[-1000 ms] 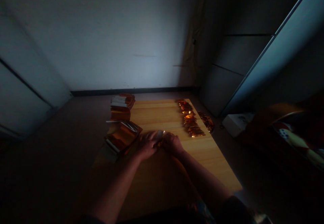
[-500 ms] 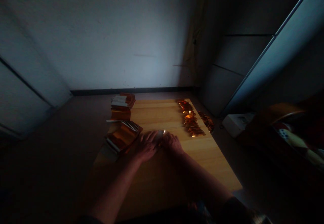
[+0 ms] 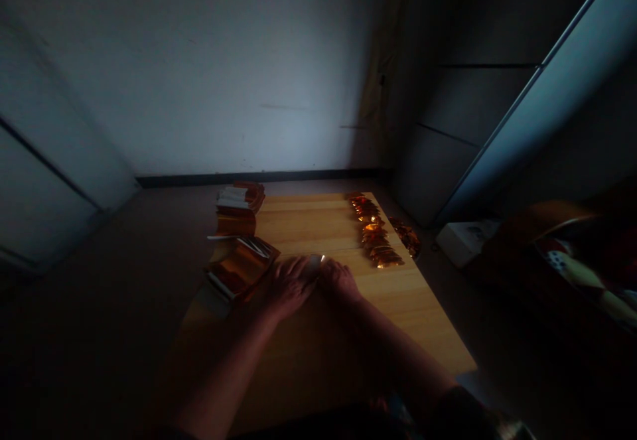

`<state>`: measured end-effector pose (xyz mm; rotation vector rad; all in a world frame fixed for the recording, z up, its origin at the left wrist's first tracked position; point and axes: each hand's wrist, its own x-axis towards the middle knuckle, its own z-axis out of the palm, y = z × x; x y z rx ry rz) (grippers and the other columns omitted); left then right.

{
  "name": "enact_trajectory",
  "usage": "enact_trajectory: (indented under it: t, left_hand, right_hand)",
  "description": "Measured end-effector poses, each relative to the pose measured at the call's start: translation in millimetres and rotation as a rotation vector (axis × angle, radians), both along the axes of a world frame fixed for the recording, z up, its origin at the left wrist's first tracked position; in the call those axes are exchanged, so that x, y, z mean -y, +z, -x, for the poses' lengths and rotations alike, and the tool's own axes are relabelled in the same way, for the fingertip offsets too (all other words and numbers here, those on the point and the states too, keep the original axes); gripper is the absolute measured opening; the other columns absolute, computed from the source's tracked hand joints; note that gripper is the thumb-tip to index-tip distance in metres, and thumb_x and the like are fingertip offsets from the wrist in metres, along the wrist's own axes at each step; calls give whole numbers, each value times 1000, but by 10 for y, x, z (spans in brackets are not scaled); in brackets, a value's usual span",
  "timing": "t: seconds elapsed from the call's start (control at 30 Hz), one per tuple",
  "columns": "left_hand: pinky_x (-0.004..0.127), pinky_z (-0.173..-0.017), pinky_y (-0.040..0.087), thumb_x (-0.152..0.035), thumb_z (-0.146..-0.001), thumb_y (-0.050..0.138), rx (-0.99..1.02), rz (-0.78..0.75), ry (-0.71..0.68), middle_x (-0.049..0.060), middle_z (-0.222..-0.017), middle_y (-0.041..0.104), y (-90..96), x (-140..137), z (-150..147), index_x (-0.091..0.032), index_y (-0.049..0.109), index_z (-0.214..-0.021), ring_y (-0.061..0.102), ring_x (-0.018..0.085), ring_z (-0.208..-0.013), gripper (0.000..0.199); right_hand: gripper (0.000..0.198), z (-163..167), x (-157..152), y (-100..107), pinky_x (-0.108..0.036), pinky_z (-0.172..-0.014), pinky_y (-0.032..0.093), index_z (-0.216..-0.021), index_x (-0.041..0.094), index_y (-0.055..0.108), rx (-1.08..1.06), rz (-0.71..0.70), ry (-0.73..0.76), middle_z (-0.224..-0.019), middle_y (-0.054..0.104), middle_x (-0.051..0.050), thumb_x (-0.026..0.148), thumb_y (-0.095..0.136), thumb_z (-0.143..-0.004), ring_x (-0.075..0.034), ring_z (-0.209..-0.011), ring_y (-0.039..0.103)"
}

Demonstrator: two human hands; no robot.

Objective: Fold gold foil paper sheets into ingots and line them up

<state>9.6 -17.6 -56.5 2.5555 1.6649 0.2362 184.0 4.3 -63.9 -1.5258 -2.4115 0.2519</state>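
The left hand (image 3: 291, 287) and the right hand (image 3: 341, 282) are resting close together, palms down, near the middle of a pale wooden desk (image 3: 423, 334). Between them a small piece of paper (image 3: 314, 265) is showing, grey on its face with a bright glint at the right end. The fingers are bending over it from both sides and hiding most of it, so I cannot tell whether they are pinching it or only pressing it down.

The paper is looking thin and very light, probably stiff enough to be keeping a crease but easy to crumple or tear. If its face is as slick as the glint is suggesting, fingertips may be sliding on it; the edges and two ends seem the best places for holding, with a flat, gentle press.

Just beside the left hand, a stack of copper-coloured sheets (image 3: 243, 264) is lying at an angle, its pale edges showing. Behind it, more sheets (image 3: 236, 222) are sitting along the desk's left side. On the right, well apart from the hands, shiny folded pieces (image 3: 374, 233) are overlapping in a row, and more foil (image 3: 407, 237) is gleaming just past the desk's edge.
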Motion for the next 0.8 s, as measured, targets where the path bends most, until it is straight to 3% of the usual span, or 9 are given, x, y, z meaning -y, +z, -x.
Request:
enact_trajectory:
  t: [0.67, 0.8]
  left_hand:
    - [55, -108, 19, -45, -91, 38, -4, 2, 6, 2, -150, 33, -15, -19, -2, -39, 49, -130, 29, 28, -136, 41]
    - [55, -108, 20, -44, -91, 40, -14, -3, 15, 1, -150, 33, 2, -10, -2, -39, 50, -129, 30, 29, -135, 39]
  right_hand:
    - [15, -74, -78, -16, -23, -72, 42, -89, 17, 64, -249, 25, 33, -92, 63, -6, 16, 49, -85, -15, -79, 58]
    - [11, -62, -49, -30, -24, -72, 42, -88, 17, 63, -259, 26, 19, -92, 62, -6, 21, 58, -80, -16, -80, 57]
